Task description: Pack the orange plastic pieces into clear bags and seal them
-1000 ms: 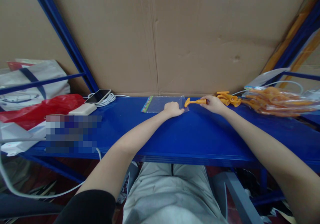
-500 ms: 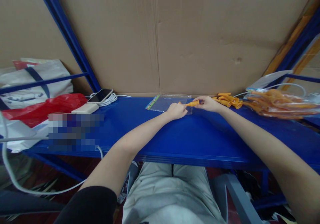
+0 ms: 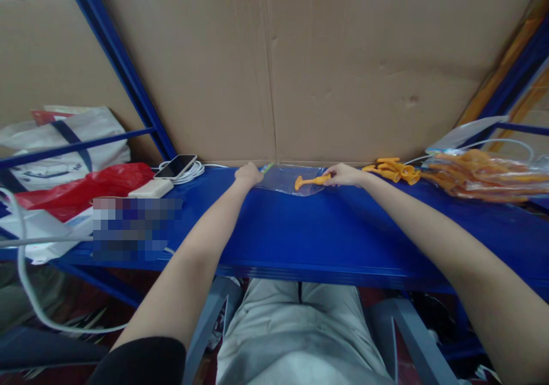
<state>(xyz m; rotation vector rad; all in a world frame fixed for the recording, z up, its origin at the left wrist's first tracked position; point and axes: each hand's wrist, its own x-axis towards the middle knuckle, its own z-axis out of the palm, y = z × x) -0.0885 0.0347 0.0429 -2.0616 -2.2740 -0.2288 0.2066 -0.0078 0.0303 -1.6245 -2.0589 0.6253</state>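
Note:
My right hand (image 3: 344, 175) is closed round one end of an orange hammer-shaped plastic piece (image 3: 309, 182). The piece points left, its crosswise head over the clear plastic bag (image 3: 283, 182). At the bag's left end, my left hand (image 3: 249, 174) grips the edge with the colourful printed strip (image 3: 267, 168), most of which the hand covers. The bag lies flat on the blue table near the cardboard wall. Just right of my right hand is a small pile of orange plastic pieces (image 3: 397, 171) with flared ends.
Bags of orange pieces (image 3: 480, 176) lie at the right end of the blue table (image 3: 309, 236). On the left are a phone (image 3: 175, 166) on coiled white cable, a white box (image 3: 151, 189), a red plastic bag (image 3: 94, 190) and a cloth bag (image 3: 103, 139). Cardboard (image 3: 343, 76) stands behind.
My left hand has let go of the orange piece and moved left to the bag's printed edge. My right hand keeps the piece, now slightly further left, its head showing.

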